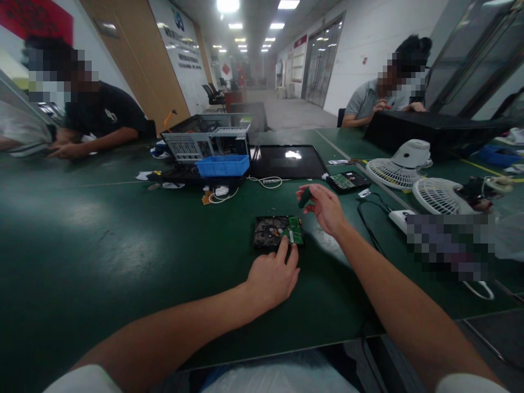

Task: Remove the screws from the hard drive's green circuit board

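A black hard drive (270,232) lies flat on the green table (123,245), its green circuit board (295,229) facing up at the right end. My left hand (273,277) rests at the drive's near edge, fingers curled, with fingertips touching the circuit board. My right hand (325,207) hovers just right of and beyond the drive, closed around a small dark tool handle (305,197).
Beyond stand an open computer case (208,139), a blue bin (223,165), a black side panel (289,161) and another circuit board (347,180). Two white fans (403,164) and cables (370,218) lie to the right. Two people sit at the far sides.
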Tool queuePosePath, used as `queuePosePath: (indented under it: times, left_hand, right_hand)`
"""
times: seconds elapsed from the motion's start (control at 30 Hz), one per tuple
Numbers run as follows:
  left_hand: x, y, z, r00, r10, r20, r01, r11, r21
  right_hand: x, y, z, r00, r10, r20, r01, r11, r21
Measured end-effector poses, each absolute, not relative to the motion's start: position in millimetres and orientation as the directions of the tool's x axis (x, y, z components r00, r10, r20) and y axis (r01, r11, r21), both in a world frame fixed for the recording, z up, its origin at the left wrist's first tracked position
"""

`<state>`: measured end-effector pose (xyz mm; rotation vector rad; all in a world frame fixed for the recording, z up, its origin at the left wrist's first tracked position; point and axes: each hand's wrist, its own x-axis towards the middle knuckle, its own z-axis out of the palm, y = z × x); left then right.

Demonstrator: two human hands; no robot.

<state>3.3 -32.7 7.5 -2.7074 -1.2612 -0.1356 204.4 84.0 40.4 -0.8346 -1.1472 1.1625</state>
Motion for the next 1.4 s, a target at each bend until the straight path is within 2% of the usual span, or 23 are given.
queuePosePath:
  times: [0.17,0.53,0.73,1.0,1.27,1.4]
  left_hand:
    - [2.3,-32.4,8.1,0.648,0.748,0.142,0.761,-0.641,-0.096]
    - [3.4,-33.5,13.6,0.646,0.752,0.132,0.763,-0.642,-0.076]
    - [3.0,-32.5,13.0,0.643,0.756,0.121,0.765,-0.64,-0.066]
    - [2.6,-31.8,9.5,0.644,0.754,0.13,0.764,-0.64,-0.081]
    - [2.8,-31.4,10.5,0.646,0.752,0.133,0.762,-0.644,-0.064]
    - [2.9,-31.3,11.7,0.65,0.75,0.123,0.759,-0.647,-0.065]
  right_hand:
    - [205.7,85.8,39.6,0.018,0.966,0.258,-0.233,0.255,-0.939]
    - [203.9,84.9,40.3,-0.018,0.973,0.23,-0.354,0.209,-0.912]
    - [204.8,85.6,40.7,0.018,0.977,0.212,-0.295,0.208,-0.933]
    - [205.3,84.3,41.0,0.028,0.965,0.26,-0.274,0.258,-0.926]
    - [205.8,86.4,39.1,0.001,0.975,0.221,-0.329,0.21,-0.921]
    - [206.4,87.5,38.1,0.028,0.972,0.234,-0.294,0.231,-0.927]
